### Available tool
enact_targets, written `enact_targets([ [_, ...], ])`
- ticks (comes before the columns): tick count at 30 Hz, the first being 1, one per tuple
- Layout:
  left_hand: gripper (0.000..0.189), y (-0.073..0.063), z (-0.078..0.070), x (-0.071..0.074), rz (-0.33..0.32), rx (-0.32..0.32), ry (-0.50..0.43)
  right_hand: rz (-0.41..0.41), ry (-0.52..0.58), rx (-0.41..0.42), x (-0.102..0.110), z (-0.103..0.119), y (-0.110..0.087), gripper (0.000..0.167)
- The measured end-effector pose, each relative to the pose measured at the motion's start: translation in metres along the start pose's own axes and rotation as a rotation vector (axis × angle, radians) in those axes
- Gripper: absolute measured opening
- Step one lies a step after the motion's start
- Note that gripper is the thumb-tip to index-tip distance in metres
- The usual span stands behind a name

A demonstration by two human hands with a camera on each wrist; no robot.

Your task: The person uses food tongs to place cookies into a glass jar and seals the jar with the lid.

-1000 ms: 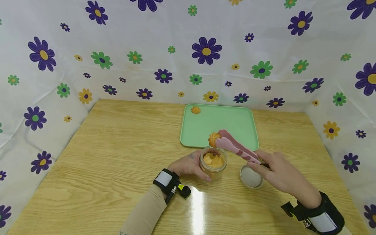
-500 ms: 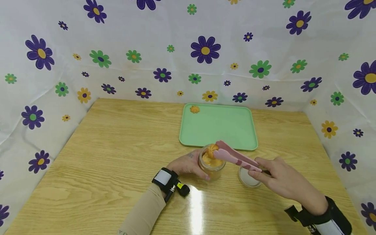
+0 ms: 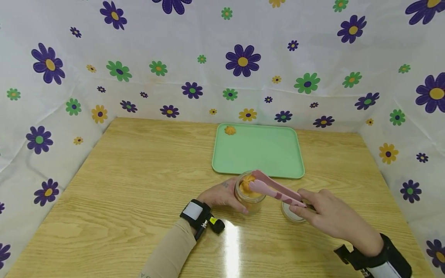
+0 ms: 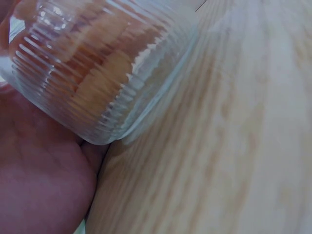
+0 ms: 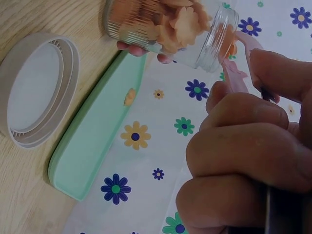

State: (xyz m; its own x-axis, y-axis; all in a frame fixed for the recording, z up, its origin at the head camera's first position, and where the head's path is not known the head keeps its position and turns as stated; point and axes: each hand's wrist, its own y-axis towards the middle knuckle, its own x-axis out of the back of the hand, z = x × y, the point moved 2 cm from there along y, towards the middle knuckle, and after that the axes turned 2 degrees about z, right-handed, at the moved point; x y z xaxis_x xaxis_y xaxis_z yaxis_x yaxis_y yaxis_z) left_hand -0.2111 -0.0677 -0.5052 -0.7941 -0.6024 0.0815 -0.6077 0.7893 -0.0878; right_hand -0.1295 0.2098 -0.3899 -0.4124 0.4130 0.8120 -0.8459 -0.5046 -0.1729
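A ribbed glass jar of cookies stands upright on the table, and my left hand grips its left side, thumb in front. In the left wrist view the palm lies against the jar wall. My right hand holds pink tongs by the handle. Between the tong tips is a flower-shaped cookie, at the jar's mouth. The right wrist view shows this cookie just inside the rim, with more cookies below it.
A green tray lies behind the jar, with one cookie in its far left corner. The jar's round lid rests on the table to the right, partly under the tongs. A flower-print cloth encloses the table's back and sides.
My right hand has lowered the tongs and cookie from the tray's front edge down into the jar's mouth. My left hand keeps its hold on the jar.
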Motion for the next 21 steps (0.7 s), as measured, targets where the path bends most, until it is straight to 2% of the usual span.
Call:
enact_targets([
  [7,0.088,-0.0006,-0.0003,-0.0014,-0.003,0.01,-0.012,0.006,-0.061,-0.051,0.0015,0.0023,-0.0002,0.026],
  [12,0.085,-0.0011,-0.0007,-0.0011,0.007,0.01,-0.021,-0.026,-0.09,-0.009,0.0016,0.0037,-0.0035,0.024],
  [15,0.089,-0.0008,-0.0004,-0.001,0.005,0.006,-0.025,-0.049,-0.088,0.018,0.001,0.0046,-0.0049,0.022],
  [21,0.094,-0.0012,0.0,-0.0008,-0.009,0.003,0.0,-0.07,-0.072,0.016,0.0005,0.0063,-0.0034,0.022],
])
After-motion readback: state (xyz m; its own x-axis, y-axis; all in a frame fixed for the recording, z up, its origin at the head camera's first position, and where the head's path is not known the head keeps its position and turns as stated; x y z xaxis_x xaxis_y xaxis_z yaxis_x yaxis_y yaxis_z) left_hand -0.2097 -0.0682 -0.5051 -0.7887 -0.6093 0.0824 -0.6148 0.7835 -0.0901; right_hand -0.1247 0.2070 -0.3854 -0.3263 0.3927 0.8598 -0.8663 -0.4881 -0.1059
